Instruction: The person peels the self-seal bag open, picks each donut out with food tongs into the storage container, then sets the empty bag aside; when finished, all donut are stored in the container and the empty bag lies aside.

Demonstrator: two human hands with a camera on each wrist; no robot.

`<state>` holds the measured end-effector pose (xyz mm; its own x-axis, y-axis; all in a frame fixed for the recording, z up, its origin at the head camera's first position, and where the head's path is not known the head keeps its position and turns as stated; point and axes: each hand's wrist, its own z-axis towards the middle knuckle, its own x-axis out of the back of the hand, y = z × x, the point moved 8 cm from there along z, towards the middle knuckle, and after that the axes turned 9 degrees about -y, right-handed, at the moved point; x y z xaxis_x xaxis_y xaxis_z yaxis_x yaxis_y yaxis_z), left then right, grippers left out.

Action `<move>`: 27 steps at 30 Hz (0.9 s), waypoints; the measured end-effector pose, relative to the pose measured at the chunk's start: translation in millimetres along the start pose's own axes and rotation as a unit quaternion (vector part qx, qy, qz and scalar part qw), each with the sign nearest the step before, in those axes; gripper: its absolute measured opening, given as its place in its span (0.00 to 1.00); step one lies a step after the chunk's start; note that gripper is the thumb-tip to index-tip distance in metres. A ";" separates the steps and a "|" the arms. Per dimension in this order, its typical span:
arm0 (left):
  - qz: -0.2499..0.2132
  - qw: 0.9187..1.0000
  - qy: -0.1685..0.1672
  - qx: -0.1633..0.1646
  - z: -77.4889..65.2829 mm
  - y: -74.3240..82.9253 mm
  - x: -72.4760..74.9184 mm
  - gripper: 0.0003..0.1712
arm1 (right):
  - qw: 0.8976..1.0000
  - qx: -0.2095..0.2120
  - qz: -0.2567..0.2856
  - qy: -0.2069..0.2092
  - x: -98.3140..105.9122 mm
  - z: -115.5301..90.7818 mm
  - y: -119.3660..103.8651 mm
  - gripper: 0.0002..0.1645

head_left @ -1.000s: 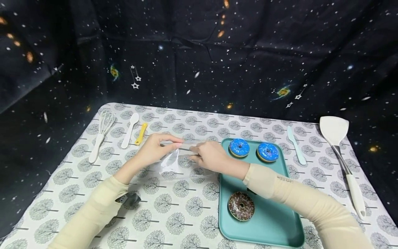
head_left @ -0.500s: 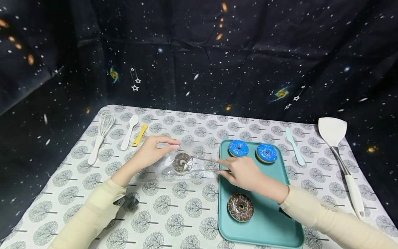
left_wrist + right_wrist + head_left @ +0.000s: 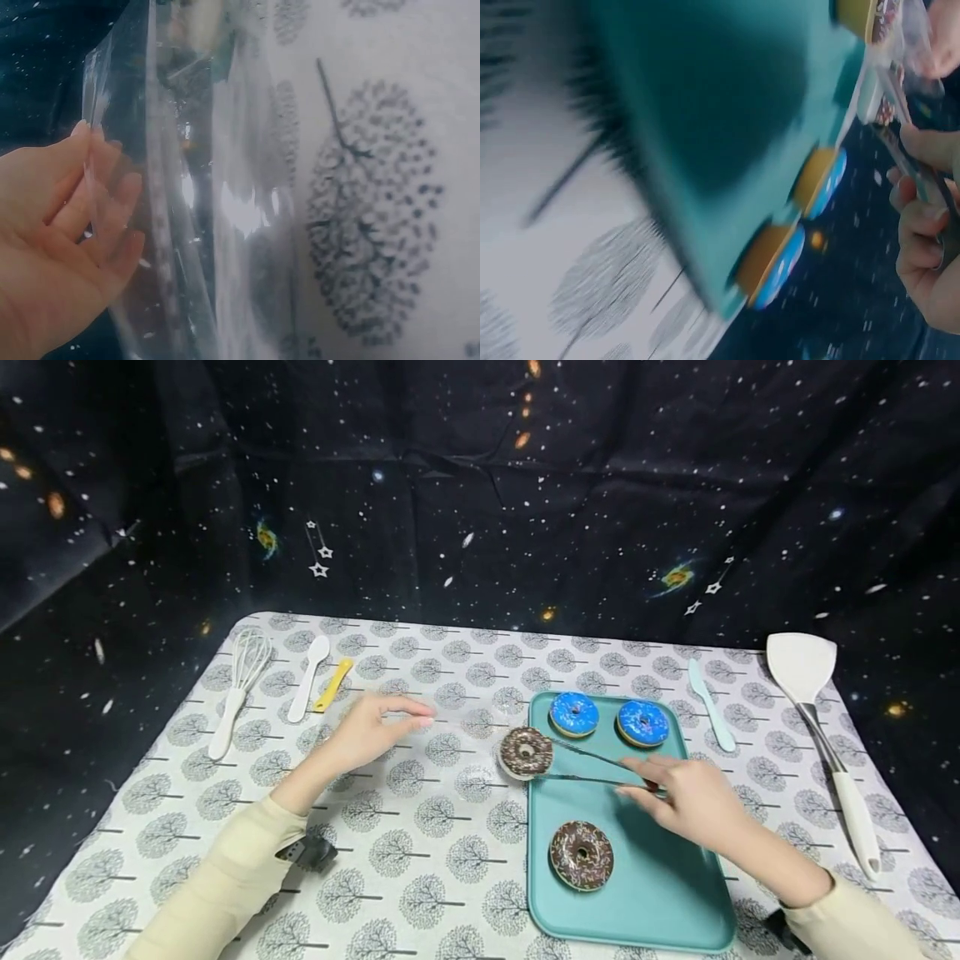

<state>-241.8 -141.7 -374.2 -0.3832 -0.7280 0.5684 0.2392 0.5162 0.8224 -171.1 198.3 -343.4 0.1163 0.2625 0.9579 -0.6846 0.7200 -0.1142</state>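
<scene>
My left hand [image 3: 382, 727] pinches the edge of a clear plastic bag [image 3: 172, 210], which is hard to make out in the head view and spreads from the fingertips in the left wrist view. With my right hand [image 3: 686, 797] I grip metal tongs [image 3: 588, 778] over the tray. At the tongs' tips is a chocolate doughnut [image 3: 526, 752] with sprinkles, overlapping the left rim of the teal tray [image 3: 637, 902] in the head view. Another chocolate doughnut [image 3: 582, 856] lies at the tray's near left, and two blue doughnuts [image 3: 574, 713] sit along its far end.
To the left lie a whisk [image 3: 240, 689], a white spoon [image 3: 308, 678] and a yellow-handled utensil [image 3: 333, 685]. A pale blue spreader [image 3: 711, 706] and a white-headed turner [image 3: 821, 743] lie right of the tray. A dark starry cloth [image 3: 480, 502] hangs behind the table.
The right hand has moved right, away from the left hand, drawing the tongs and chocolate doughnut from the bag's area to the tray's edge. The left hand has stayed nearly in place.
</scene>
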 end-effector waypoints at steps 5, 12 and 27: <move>0.007 0.999 -0.045 0.019 -2.4 -9.3 -13.1 0.17 | 0.999 -0.032 0.008 -0.002 17.8 -27.3 17.4 0.25; 0.012 0.999 -0.050 0.016 -3.1 -10.6 -20.6 0.16 | 0.997 -0.070 0.026 -0.019 39.8 -69.2 39.0 0.25; 0.128 0.988 -0.089 -0.013 -2.7 -14.0 -42.0 0.36 | 0.979 -0.169 0.049 -0.103 41.3 -143.8 73.1 0.19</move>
<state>-226.6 -119.6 -409.5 -0.4573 -0.4833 0.7466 0.3707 0.6595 0.6539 -112.9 354.1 -350.1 -0.1089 0.2308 0.9669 -0.4039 0.8785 -0.2552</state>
